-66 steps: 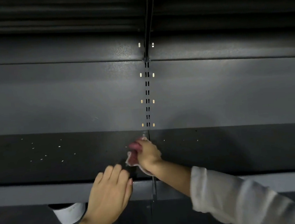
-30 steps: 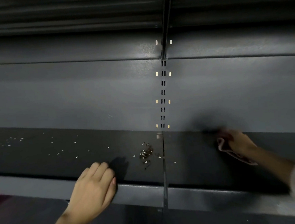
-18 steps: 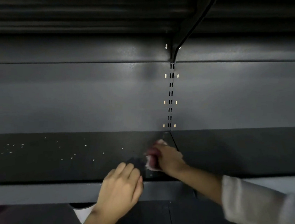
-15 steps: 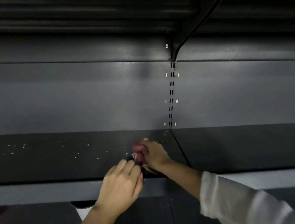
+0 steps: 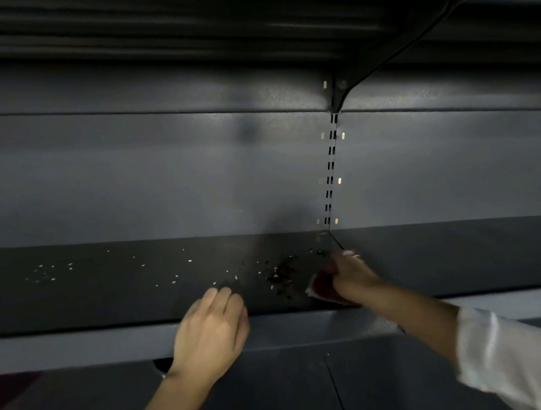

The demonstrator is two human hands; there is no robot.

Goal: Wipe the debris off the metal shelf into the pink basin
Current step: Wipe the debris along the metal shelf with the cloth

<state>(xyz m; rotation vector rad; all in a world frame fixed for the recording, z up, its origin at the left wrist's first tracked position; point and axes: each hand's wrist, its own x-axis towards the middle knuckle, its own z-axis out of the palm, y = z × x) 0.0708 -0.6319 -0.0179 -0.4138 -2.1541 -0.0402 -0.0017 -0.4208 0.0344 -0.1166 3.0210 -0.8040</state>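
Fingers [image 5: 343, 265] of the right hand [image 5: 352, 277] clutch a dark red cloth [image 5: 321, 287] on the dark grey metal shelf [image 5: 108, 301], just right of a small debris pile [image 5: 279, 273]; left hand [image 5: 210, 335] rests loosely curled over the shelf's front edge, holding nothing, with pale grains [image 5: 51, 273] scattered further left

The right hand [image 5: 349, 274], gripping the cloth [image 5: 322, 288], has shifted right, away from the left hand [image 5: 213, 332]. A pile of debris [image 5: 279, 273] now lies exposed on the shelf [image 5: 108, 301] between both hands.

R hand [image 5: 352, 277] grips red cloth [image 5: 322, 287] beside debris pile [image 5: 279, 273] on shelf [image 5: 108, 298]; L hand [image 5: 209, 334] on front edge.
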